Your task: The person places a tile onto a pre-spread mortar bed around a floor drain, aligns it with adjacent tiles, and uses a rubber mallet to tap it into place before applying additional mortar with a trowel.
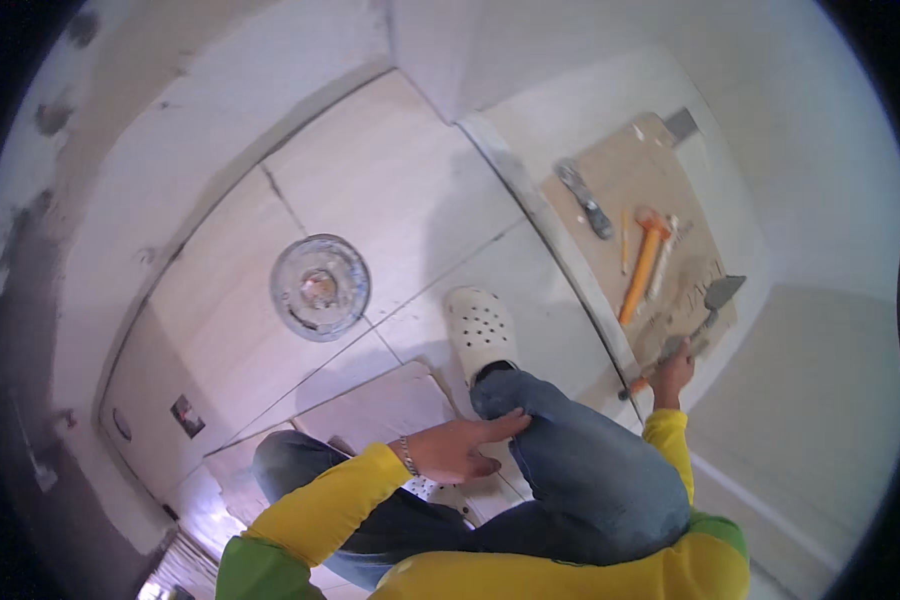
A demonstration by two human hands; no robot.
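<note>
My right hand (pixel 673 376) is closed around a small pointing trowel, whose grey blade (pixel 725 291) lies over the edge of a brown cardboard sheet. Its orange handle with a dark end sticks out to the left of my fingers. Across my bent right knee rests my left hand (pixel 460 446), index finger stretched out and holding nothing. On the cardboard (pixel 610 165), beyond my right hand, are an orange-handled hammer (pixel 647 265), a yellow pencil (pixel 625 240), a whitish stick (pixel 663 258) and a plaster-smeared tool with a dark handle (pixel 585 198).
A round clear lid-like disc (pixel 320 287) lies on the pale floor tiles. Flat cardboard (pixel 390 405) sits under my legs. A raised sill (pixel 540 215) separates the tiles from the cardboard with tools. A grey flat blade (pixel 681 124) is at that sheet's far corner. White walls close in.
</note>
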